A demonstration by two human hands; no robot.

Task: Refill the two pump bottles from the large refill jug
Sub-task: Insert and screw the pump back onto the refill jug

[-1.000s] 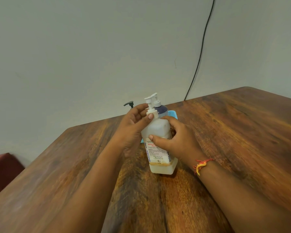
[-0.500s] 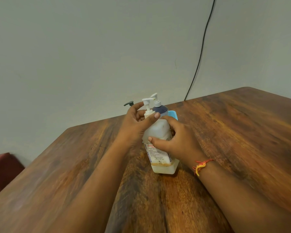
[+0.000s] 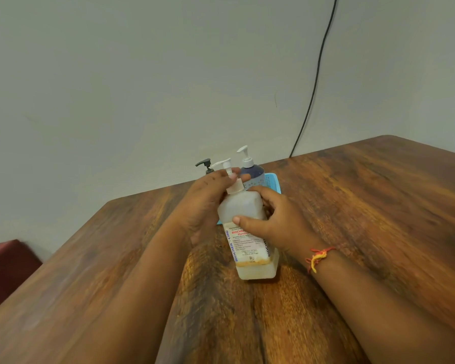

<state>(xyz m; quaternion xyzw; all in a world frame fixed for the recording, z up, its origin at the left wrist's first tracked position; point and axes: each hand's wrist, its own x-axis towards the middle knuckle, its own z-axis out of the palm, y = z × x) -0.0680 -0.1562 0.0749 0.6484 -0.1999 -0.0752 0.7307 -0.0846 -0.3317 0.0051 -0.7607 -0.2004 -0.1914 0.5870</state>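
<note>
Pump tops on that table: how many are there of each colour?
White: 2, the near white pump on the translucent Biochek bottle and the far white pump on the dark blue bottle.
Black: 1, the black pump, its bottle hidden behind the left hand.
Total: 3

Left hand [image 3: 208,198] pinches the top of the pump bottle [image 3: 243,206]; right hand [image 3: 281,224] wraps its body, forearms extended.

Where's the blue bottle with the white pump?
Middle of the head view: the blue bottle stands in the tray, just behind and slightly right of the white bottle.
</note>
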